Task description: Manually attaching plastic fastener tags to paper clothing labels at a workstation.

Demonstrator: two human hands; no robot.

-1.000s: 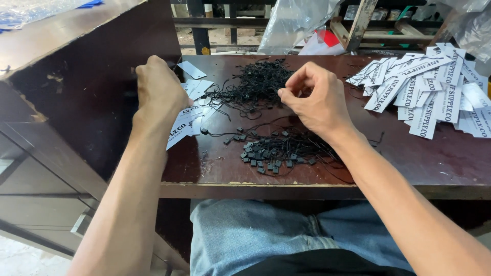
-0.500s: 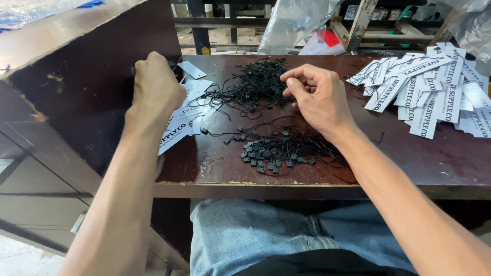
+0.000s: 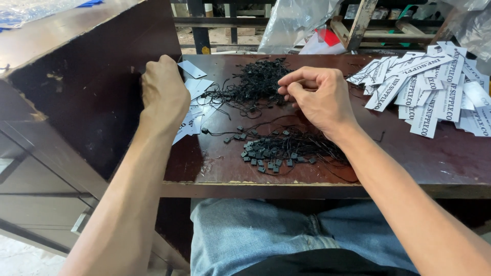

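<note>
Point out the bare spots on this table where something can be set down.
Bare wood lies along the near edge of the table, between the tag-string bundle and the white tag pile. A smaller patch sits left of that bundle. The centre is crowded by the tangled string heap and both hands.

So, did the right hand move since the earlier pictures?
Yes. The right hand moved away from the person, from over the near string bundle toward the far string pile.

Soft daylight, sharp focus (edges bowed)
</note>
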